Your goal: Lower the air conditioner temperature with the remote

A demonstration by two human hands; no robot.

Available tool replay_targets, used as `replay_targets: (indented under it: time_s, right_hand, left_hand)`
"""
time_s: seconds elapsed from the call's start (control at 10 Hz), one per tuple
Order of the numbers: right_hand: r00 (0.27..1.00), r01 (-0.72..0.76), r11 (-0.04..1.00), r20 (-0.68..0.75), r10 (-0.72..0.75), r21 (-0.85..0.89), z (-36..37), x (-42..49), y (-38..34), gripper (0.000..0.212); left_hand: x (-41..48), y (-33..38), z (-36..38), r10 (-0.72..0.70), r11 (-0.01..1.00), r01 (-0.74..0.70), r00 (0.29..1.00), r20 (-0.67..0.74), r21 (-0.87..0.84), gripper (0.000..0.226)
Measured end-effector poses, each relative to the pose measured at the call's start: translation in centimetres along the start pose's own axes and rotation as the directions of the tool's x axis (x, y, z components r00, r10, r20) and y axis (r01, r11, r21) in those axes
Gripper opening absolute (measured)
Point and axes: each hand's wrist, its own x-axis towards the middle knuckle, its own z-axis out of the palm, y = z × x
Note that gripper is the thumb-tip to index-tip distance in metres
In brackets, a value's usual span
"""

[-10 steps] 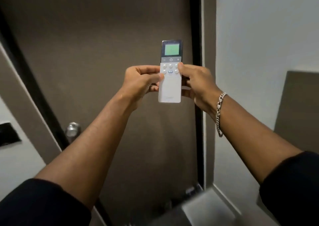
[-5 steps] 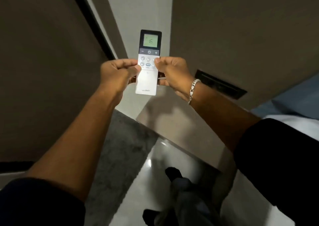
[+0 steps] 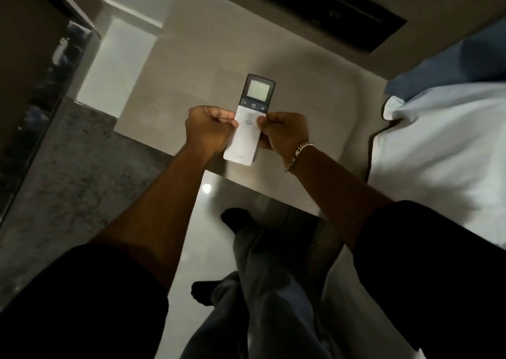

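I hold a slim white remote (image 3: 246,136) with a dark top and a lit screen in the middle of the head view. My left hand (image 3: 209,129) pinches its left edge and my right hand (image 3: 284,131), with a chain bracelet at the wrist, pinches its right edge. Both thumbs rest on the button area below the minus, power and plus keys. The remote hovers over a beige low surface (image 3: 191,84). The digits on the screen are too washed out to read. No air conditioner is in view.
A bed with white sheet (image 3: 438,145) and a blue pillow (image 3: 451,65) lies at the right. A dark recessed slot (image 3: 328,13) sits in the wall above. Glossy floor (image 3: 191,249), my legs and dark socks are below. A dark panel (image 3: 35,71) stands left.
My head has swung from the brown door down toward the floor and the beige surface. The remote stays held by both hands and now sits lower in the view.
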Motion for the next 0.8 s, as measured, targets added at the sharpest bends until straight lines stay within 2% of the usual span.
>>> replay_targets:
  time_s: [0.1, 0.3, 0.4, 0.5, 0.6, 0.7, 0.8]
  right_hand:
    - [0.998, -0.03, 0.997, -0.055, 0.026, -0.075, 0.4, 1.8, 2.6, 0.016]
    - [0.984, -0.091, 0.991, -0.161, 0.076, -0.093, 1.3, 2.7, 4.8, 0.005]
    - [0.977, -0.09, 0.994, -0.199, 0.076, -0.061, 1.6, 3.2, 4.9, 0.003]
    - [0.969, -0.105, 0.991, -0.232, 0.083, -0.085, 1.6, 3.3, 5.2, 0.012]
    - [0.974, -0.139, 0.977, -0.201, 0.106, -0.16, 1.4, 3.8, 5.3, 0.014]
    - [0.995, -0.047, 0.95, -0.099, 0.017, -0.309, 2.3, -0.4, 2.5, 0.025]
    - [0.977, 0.05, 0.921, -0.173, -0.125, -0.387, 1.8, -0.2, 1.2, 0.028]
  left_hand:
    - [0.9, -1.9, 2.3, 0.036, 0.993, -0.035, 0.999, -0.013, 0.117, 0.018]
    - [0.8, -3.1, 3.9, 0.167, 0.945, -0.152, 0.986, -0.027, 0.288, 0.02]
    - [0.7, -3.3, 4.1, 0.214, 0.93, -0.194, 0.976, -0.03, 0.311, 0.019]
    - [-0.4, -3.7, 3.9, 0.263, 0.895, -0.253, 0.965, 0.025, 0.368, 0.022]
    - [-0.9, -3.2, 3.8, 0.24, 0.897, -0.254, 0.967, 0.084, 0.362, 0.026]
    - [-3.9, -1.6, -1.3, 0.291, 0.915, -0.249, 0.952, -0.092, 0.318, 0.025]
    - [-3.3, -1.0, -1.8, 0.345, 0.901, -0.281, 0.926, -0.153, 0.331, 0.024]
